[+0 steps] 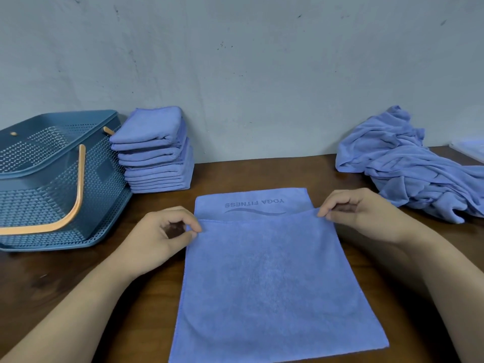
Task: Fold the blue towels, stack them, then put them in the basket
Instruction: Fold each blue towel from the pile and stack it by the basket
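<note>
A: Pinching what?
B: Folded-over corners of the towel (272, 279) are pinched by fingers of left hand (162, 231) and right hand (358, 213).
A: Where is it laid?
B: Flat on the surface (78, 279), right of the basket (52, 179).

1 left hand (167, 231), 1 right hand (358, 213), 1 basket (39, 205), 1 folded stack (154, 153), 1 flat towel (275, 284), 1 crumpled heap (408, 166)

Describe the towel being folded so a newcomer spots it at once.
On the wooden table, look front and centre, between the left hand and right hand. That towel lies flat, doubled over, unlike the folded stack beside the basket and the crumpled heap, and alone shows upside-down YOGA FITNESS lettering.
</note>
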